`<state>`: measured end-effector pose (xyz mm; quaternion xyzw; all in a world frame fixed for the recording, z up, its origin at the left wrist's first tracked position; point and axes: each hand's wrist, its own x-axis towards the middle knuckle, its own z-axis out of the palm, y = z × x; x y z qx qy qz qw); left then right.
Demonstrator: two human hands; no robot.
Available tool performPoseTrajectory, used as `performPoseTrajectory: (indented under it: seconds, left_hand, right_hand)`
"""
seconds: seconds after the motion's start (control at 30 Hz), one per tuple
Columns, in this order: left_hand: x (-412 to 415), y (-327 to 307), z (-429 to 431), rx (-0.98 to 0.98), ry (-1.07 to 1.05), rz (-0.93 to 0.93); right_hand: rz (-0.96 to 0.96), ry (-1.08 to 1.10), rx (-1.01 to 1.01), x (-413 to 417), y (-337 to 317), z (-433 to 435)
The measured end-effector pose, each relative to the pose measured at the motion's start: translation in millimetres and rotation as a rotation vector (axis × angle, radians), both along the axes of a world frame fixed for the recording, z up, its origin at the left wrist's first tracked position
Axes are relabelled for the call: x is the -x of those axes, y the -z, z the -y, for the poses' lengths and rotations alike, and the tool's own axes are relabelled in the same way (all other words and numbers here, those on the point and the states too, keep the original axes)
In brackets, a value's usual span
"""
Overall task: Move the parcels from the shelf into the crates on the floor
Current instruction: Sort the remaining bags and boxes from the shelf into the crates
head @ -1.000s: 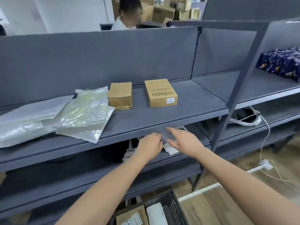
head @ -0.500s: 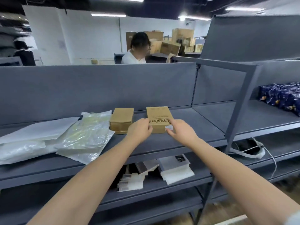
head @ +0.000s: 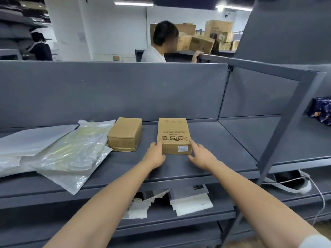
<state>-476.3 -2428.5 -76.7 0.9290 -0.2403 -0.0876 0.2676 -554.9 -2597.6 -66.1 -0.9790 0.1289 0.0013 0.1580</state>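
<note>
A printed brown cardboard box [head: 172, 136] with a small white label lies on the grey shelf board [head: 215, 140]. My left hand [head: 155, 155] grips its near left corner, thumb on the top edge. My right hand [head: 201, 155] presses straight fingers against the box's right side near the front corner. A plain taped cardboard box [head: 124, 134] sits just left of it, apart from my hands. Farther left lie a clear plastic mailer [head: 75, 153] and a white mailer [head: 30, 140]. No crate is in view.
White packets and flat boxes [head: 189, 199] lie on the shelf below. A grey upright post [head: 286, 126] stands to the right, with a dark blue patterned parcel [head: 321, 110] beyond it. A bag with white straps [head: 290, 181] sits lower right. People stand behind the back panel.
Both hands rose from the lower shelf to the printed box, and my view lifted off the floor crate. Since half a second ago the view moved closer, with the hands still on the box.
</note>
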Motion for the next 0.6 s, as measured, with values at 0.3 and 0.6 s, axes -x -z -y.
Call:
performPoseTrajectory:
  seconds: [0.3,0.6]
  left_hand:
    - [-9,5,14,0.067,-0.053,-0.009]
    - [5,-32,-2,0.182,-0.023,0.246]
  right_hand:
    - [-0.008,-0.047,-0.096,-23,10,7]
    - [0.433,-0.074,-0.096,3,-9,2]
